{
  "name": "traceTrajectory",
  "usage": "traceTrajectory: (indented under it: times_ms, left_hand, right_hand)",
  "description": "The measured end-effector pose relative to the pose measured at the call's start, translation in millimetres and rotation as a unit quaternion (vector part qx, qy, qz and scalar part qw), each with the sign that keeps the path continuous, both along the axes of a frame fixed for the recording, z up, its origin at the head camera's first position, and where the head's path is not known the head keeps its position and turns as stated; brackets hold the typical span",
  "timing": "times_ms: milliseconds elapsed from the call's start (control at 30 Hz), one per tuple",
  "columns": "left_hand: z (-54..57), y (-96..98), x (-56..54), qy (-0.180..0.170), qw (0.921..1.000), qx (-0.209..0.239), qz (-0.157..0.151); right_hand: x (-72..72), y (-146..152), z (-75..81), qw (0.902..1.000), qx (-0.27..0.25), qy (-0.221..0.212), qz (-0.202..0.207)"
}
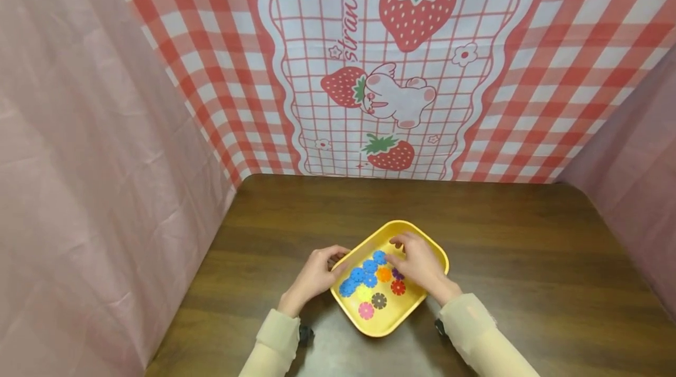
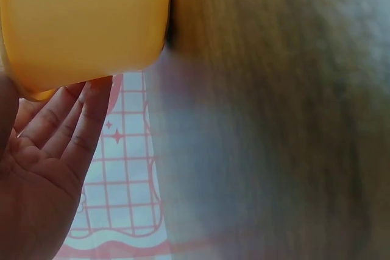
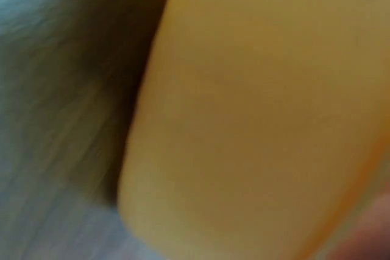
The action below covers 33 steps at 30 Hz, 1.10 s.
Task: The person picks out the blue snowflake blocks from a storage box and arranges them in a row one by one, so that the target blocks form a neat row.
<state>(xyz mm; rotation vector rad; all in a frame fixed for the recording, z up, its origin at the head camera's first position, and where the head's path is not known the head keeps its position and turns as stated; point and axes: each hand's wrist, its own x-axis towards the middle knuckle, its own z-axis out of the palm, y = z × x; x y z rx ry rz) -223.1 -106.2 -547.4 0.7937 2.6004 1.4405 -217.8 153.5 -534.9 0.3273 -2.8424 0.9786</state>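
A yellow plastic tray [image 1: 338,302] holds several notched, flower-shaped building discs. Blue discs [image 1: 357,275] form a slanting row along its left side. Beside them lie an orange disc [image 1: 384,274], a red disc [image 1: 398,287], a purple disc [image 1: 397,273], a yellow disc [image 1: 364,293], a dark brown disc [image 1: 379,300] and a pink disc [image 1: 366,310]. My left hand [image 1: 317,274] holds the tray's left rim, thumb on the near side and fingers behind the wall [image 2: 85,22]. Inside the tray, my right hand [image 1: 419,259] hovers by the upper blue disc, thumb and fingers apart, nothing visibly held.
The tray rests on a dark brown wooden table [image 1: 274,218]. A red-and-white strawberry cloth [image 1: 391,101] hangs behind it, with a pink curtain [image 1: 105,160] along the left and another pinkish one [image 1: 628,189] on the right. The right wrist view is mostly the tray's blurred outer wall [image 3: 256,120].
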Motion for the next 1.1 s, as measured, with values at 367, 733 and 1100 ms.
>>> traceTrajectory:
  times_ms: [367, 733, 1100]
  left_hand:
    - [2.8, -7.9, 6.0, 0.001, 0.9998, -0.018, -0.001]
    - [1.9, -16.0, 8.2, 0.0, 0.9999, -0.011, 0.001]
    - [1.4, -17.7, 9.0, -0.005, 0.9999, -0.007, 0.006]
  right_hand:
    - [-13.3, -18, -6.0, 0.9957, 0.049, -0.055, 0.055]
    - [-15.4, -29, -14.4, 0.9925, 0.087, -0.047, 0.07]
    - [-17.2, -33, -22.1, 0.993, 0.089, -0.045, 0.064]
